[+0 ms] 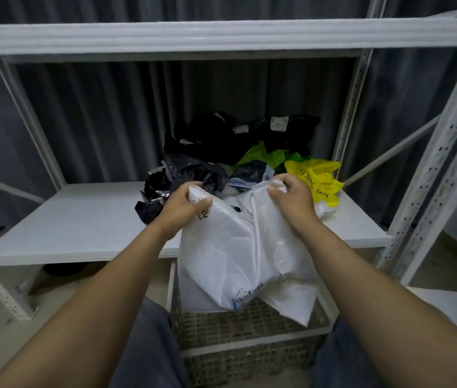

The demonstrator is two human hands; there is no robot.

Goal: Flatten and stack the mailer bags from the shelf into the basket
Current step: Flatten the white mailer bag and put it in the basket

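Observation:
A crumpled white mailer bag (238,247) hangs between both hands in front of the shelf edge, its lower end drooping over the basket (249,348). My left hand (185,205) pinches its top left corner. My right hand (291,194) grips its top right edge. The white mesh basket stands on the floor between my knees, with a flat white bag (193,292) lying inside. Behind my hands on the shelf board (81,219) lies a pile of bags: black ones (221,135), dark grey ones (191,175), a green one (263,156) and a yellow one (319,177).
A white metal shelving rack surrounds the work: a top beam (221,35) overhead and a perforated upright (440,175) at the right. A dark curtain hangs behind. A low white surface (456,306) sits at the right near the floor.

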